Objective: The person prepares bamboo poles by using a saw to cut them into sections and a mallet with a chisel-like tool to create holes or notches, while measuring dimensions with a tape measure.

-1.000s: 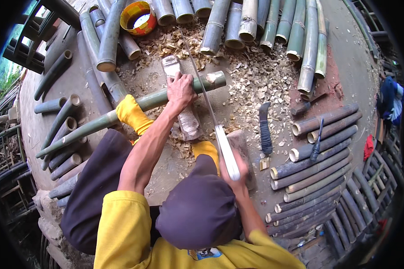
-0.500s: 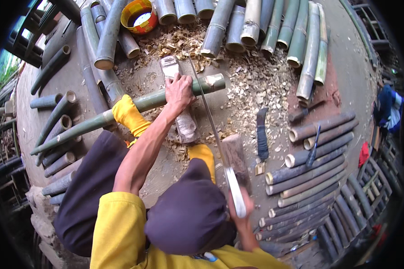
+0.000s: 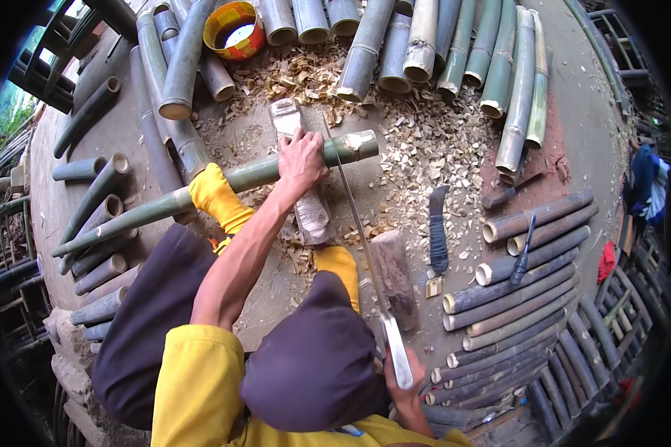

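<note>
My left hand (image 3: pixel 303 162) is wrapped over a green bamboo pole (image 3: pixel 253 175), pressing it down on a pale wooden block (image 3: pixel 311 216). The pole lies slantwise, and my yellow-covered left foot (image 3: pixel 220 197) rests over it. In my right hand (image 3: pixel 405 376), low on the right, is the pale handle of a long, thin handsaw (image 3: pixel 366 257). Its blade crosses the pole just right of my left hand, near the pole's right end. How deep the blade sits in the bamboo I cannot tell. My fingers on the handle are partly hidden.
A dark-wrapped blade tool (image 3: pixel 438 231) lies right of a short log (image 3: pixel 395 279). Cut bamboo tubes (image 3: pixel 529 261) are lined up at right, with a thin dark tool (image 3: pixel 524 249) on them. More tubes (image 3: pixel 365 52) stand beyond wood chips (image 3: pixel 425 141), near a red-and-yellow tub (image 3: pixel 233 30).
My right hand has drawn the handsaw back toward me, its blade sliding across the bamboo. My left hand keeps its hold on the pole. The whole view has shifted slightly.
</note>
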Motion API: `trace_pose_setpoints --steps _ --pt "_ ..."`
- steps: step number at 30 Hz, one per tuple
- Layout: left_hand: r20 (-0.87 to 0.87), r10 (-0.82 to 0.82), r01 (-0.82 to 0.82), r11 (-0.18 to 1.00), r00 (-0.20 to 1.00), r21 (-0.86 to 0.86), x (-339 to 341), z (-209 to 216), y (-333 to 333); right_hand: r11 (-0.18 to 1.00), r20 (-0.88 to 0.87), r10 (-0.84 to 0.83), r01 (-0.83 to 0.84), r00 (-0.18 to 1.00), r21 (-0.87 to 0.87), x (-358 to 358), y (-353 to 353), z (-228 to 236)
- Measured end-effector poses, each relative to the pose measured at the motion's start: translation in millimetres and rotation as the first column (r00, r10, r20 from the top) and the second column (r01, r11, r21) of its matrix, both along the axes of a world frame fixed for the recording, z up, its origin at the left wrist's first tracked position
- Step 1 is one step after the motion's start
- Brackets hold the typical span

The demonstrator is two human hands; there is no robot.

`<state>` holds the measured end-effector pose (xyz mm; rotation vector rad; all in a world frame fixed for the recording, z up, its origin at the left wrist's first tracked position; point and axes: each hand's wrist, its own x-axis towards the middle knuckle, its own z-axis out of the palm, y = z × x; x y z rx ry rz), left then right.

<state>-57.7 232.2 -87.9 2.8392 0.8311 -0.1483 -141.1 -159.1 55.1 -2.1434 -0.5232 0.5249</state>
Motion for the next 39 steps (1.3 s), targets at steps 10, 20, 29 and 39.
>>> trace_pose_setpoints --steps 10,20,29,39 --pt "0.025 0.001 -0.001 1.0 1.0 0.001 -4.9 -6.8 -7.9 0.995 -0.113 0.032 -0.021 0.993 0.099 57.6 103.8 -44.3" --pt "0.038 -0.055 0.058 0.995 0.998 -0.078 -5.3 4.0 -8.7 0.994 -0.131 -0.048 0.06 0.99 0.093 37.3 72.9 -34.8" --pt "-0.32 -0.445 0.347 0.882 0.836 -0.32 98.0 39.4 -36.0 0.986 -0.191 0.164 -0.154 0.968 0.063 40.7 78.1 -9.9" --pt "-0.115 -0.372 0.319 0.891 0.921 -0.324 101.3 -0.4 -28.5 0.993 -0.136 0.087 -0.097 0.987 -0.063 9.8 -1.1 18.9"
